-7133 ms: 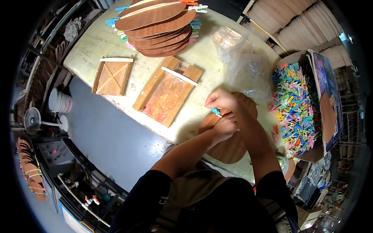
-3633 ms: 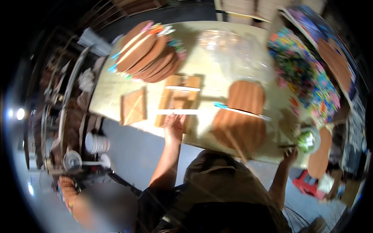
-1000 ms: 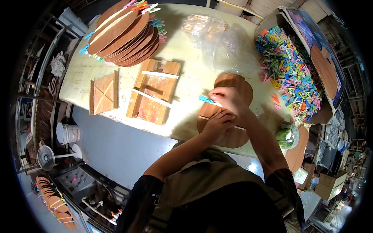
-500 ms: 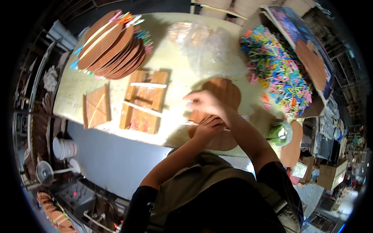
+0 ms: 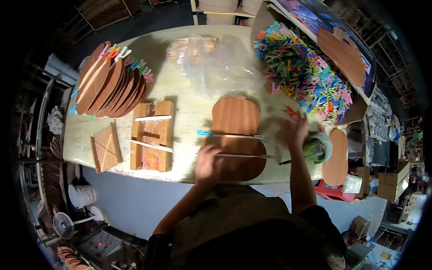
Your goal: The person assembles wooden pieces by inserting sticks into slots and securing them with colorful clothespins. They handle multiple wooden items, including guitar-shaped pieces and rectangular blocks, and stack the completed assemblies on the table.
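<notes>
A guitar-shaped brown board (image 5: pixel 236 113) lies flat on the pale table in front of me. Two thin wooden strips cross it; the upper strip (image 5: pixel 234 135) has a blue clothespin (image 5: pixel 204 132) at its left end. My left hand (image 5: pixel 208 165) is closed on the board's left edge, its fingers covering the left end of the lower strip (image 5: pixel 243 155). To the right of the board, my right hand (image 5: pixel 295 134) is blurred, its fingers close to an orange clothespin (image 5: pixel 291 111). Whether it holds anything cannot be made out.
Many coloured clothespins (image 5: pixel 310 72) heap in an open carton at right. A rounded container with green inside (image 5: pixel 317 147) stands beside my right forearm. Clipped boards (image 5: pixel 110 85) pile at far left, near a wooden frame (image 5: pixel 165 135). A clear plastic bag (image 5: pixel 225 63) lies behind.
My right hand has moved from over the board to the right, near the orange clothespin. My left hand has shifted to the board's left edge. The blue clothespin and strips now show.
</notes>
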A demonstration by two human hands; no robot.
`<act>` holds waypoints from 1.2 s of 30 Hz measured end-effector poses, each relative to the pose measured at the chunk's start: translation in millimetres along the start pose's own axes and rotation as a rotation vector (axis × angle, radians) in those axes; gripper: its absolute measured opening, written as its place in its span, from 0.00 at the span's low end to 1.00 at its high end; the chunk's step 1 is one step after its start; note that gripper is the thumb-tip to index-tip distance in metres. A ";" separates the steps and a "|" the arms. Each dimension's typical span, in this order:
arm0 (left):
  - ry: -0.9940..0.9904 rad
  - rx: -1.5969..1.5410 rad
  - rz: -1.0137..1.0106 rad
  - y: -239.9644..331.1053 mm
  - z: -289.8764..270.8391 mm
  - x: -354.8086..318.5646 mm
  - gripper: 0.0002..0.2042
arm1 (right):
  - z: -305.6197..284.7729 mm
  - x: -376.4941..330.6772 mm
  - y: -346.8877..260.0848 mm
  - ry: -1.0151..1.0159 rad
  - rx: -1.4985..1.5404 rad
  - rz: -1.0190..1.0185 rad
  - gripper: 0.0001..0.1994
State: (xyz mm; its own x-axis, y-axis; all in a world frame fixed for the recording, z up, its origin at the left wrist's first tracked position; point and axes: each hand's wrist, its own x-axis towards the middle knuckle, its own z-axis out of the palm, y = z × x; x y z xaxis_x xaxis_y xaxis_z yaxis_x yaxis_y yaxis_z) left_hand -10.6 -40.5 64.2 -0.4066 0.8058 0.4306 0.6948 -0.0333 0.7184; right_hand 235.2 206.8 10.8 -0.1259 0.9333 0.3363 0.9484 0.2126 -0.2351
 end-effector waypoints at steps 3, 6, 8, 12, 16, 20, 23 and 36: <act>0.235 -0.588 -0.808 -18.4 -8.7 -48.8 0.10 | -51.5 -12.8 54.6 0.530 0.142 -0.122 0.32; -0.152 -0.765 -1.035 -16.8 -13.5 -55.9 0.08 | -114.5 -9.6 106.5 0.790 -0.143 0.219 0.32; -0.302 -0.965 -1.161 -26.2 -8.3 -58.8 0.08 | -97.7 -13.4 222.9 0.726 -0.396 0.699 0.40; -0.239 -1.124 -1.147 -4.1 -17.4 -43.7 0.11 | -106.8 -48.4 336.7 0.081 -0.374 1.244 0.55; -0.004 -1.073 -0.863 9.6 -50.9 -24.6 0.19 | -87.9 -57.5 380.1 -0.393 -0.423 1.000 0.49; 0.325 -0.929 -0.819 11.3 -121.6 21.1 0.18 | -64.1 -70.7 403.8 -0.428 -0.319 0.851 0.47; 0.495 -0.873 -0.549 -2.2 -175.5 81.6 0.15 | -52.8 -91.2 424.1 -0.359 -0.251 0.907 0.45; 1.015 -0.696 -0.535 -174.2 -325.2 201.9 0.06 | -197.2 -125.2 400.1 0.530 0.751 0.913 0.38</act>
State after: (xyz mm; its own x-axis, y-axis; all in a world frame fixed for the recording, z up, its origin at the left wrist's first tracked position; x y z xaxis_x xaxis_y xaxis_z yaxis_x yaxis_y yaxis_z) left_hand -406.6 -64.3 203.7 -0.9995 0.0322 0.0057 -0.0073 -0.3901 0.9208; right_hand 687.8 117.9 54.5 0.7701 0.6350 0.0610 0.2137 -0.1667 -0.9626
